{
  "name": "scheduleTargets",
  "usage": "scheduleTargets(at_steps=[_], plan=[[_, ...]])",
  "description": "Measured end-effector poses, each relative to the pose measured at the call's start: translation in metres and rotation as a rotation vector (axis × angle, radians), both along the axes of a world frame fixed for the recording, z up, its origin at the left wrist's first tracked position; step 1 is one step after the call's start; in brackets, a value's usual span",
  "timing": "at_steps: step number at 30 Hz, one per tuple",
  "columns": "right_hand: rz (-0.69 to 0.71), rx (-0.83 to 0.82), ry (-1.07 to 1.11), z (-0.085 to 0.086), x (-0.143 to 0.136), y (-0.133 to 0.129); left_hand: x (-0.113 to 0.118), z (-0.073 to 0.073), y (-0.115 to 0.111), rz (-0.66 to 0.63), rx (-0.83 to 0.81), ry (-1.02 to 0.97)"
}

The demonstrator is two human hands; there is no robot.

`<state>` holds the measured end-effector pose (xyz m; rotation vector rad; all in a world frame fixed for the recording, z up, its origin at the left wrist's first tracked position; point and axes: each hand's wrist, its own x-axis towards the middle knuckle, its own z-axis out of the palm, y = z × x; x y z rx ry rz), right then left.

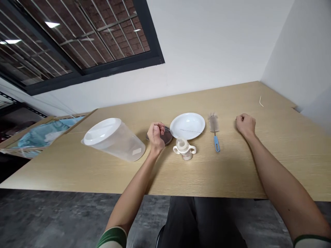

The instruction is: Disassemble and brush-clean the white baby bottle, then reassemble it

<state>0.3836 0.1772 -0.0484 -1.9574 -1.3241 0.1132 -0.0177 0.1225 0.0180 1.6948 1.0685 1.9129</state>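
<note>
The worktop [284, 144] is extended across the view, below a barred window [103, 38] that is cut off by the upper edge. At the far left, a crate [49, 136] of blue material is partly shown; its contents cannot be identified.

A clear lidded jug [121, 141] is placed left of the left hand. It appears to be stood upright, its lean being attributed to the wide view. A white plate [187, 120] is set centrally, right of the left hand.

The left hand [156, 136] is held between jug and plate, with the fingers curled inward; whether anything is gripped cannot be told. The right hand [246, 124] is closed into a fist at the worktop, and no item is seen in it.

A blue-handled brush [213, 124] is laid left of the right hand, the nearer of the two; its long axis is run away from the person, handle end closest. A dark disc [168, 137] is located directly beside the left hand, by which it is partly hidden. A two-handled bottle [184, 148] is stood upright at the plate's near side, nearer the left hand. A bent straw [260, 101] is left beyond the right hand. A thin rod [191, 131] is rested across the plate; its ends are hard to make out.
</note>
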Motion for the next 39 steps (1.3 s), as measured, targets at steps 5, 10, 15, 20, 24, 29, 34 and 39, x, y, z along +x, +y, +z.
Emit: scheduleTargets(at_steps=[5, 10, 15, 20, 24, 29, 34, 39], plan=[[0.067, -0.013, -0.007, 0.002, -0.005, -0.002, 0.006, -0.004, 0.023, 0.041, 0.105, 0.190], [0.143, -0.049, -0.104, 0.003, -0.020, -0.004, -0.010, -0.022, 0.012, 0.064, 0.165, 0.407], [0.210, -0.183, -0.239, 0.003, -0.035, -0.004, -0.019, -0.028, 0.001, 0.078, 0.154, 0.490], [0.239, -0.321, -0.359, 0.004, -0.039, -0.006, -0.016, -0.029, 0.000, 0.002, 0.122, 0.592], [0.251, -0.333, -0.360, 0.006, -0.039, -0.007, -0.014, -0.032, 0.002, -0.076, 0.190, 0.649], [0.260, -0.330, -0.334, 0.009, -0.040, -0.009, -0.014, -0.037, 0.005, -0.092, 0.189, 0.659], [0.269, -0.327, -0.326, 0.009, -0.040, -0.010, -0.012, -0.038, 0.006, -0.115, 0.250, 0.662], [0.262, -0.318, -0.341, 0.007, -0.039, -0.010, -0.012, -0.039, 0.007, -0.117, 0.287, 0.655]])
